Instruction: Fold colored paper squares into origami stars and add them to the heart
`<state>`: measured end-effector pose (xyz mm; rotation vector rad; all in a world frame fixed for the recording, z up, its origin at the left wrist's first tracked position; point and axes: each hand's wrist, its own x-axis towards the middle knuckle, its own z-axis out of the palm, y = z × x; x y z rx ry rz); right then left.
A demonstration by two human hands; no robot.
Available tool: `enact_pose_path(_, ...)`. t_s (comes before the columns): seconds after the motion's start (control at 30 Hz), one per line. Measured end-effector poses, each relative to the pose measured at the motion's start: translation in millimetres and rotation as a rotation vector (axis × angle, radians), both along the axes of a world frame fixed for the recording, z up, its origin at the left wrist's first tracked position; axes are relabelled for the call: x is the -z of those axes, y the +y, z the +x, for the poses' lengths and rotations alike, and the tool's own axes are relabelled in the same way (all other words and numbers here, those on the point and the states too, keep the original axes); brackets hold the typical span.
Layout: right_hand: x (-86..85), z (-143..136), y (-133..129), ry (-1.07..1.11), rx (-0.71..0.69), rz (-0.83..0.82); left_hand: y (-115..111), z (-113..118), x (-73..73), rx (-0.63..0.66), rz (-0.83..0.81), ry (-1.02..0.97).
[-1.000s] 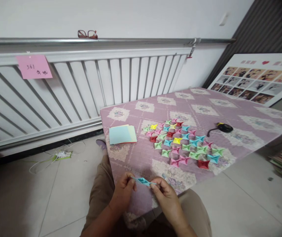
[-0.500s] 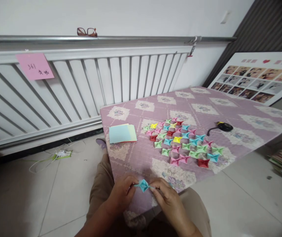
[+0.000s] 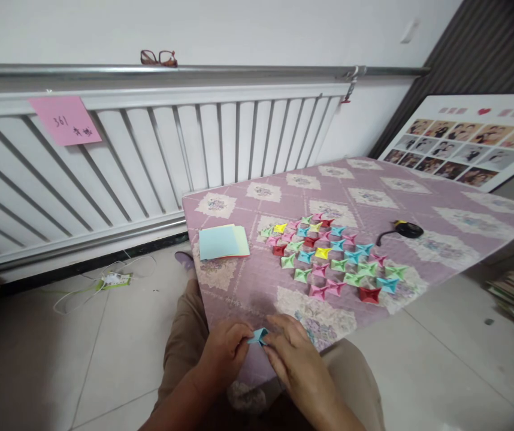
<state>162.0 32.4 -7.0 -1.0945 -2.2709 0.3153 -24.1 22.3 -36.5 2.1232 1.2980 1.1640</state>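
A small folded piece of blue paper is between my two hands, just above the near corner of the table. My left hand pinches its left end between thumb and forefinger. The fingers of my right hand close on its right side and cover part of it. Beyond my hands stand several rows of folded paper pieces in pink, green, blue, yellow and red. A stack of square paper sheets, light blue on top, lies near the table's left edge.
A purple flowered cloth covers the table. A black object with a cord or strap lies on the right. Behind are a white radiator, a pipe with glasses on it, and a photo board. A power strip is on the floor.
My right hand has shifted left, from the tip of the blue paper piece onto its body. The piece now looks tilted, and less of it shows. My left hand stays nearly in place.
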Motion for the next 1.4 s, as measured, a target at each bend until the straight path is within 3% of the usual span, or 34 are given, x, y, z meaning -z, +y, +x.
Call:
enact_pose_path(0.47,2.1,3,-2,0.206,0.002,-0.227,-2,2,1.8,0.015,-0.026,0.009)
enact_pose_path(0.87,9.2,-1,2,0.205,0.147,-0.111,-3,6,1.7,0.023,-0.065,-0.006)
enact_pose_path(1.4,6.3,4,-3,0.229,0.11,-0.15,-3,7,-1.3,0.008,-0.063,-0.057)
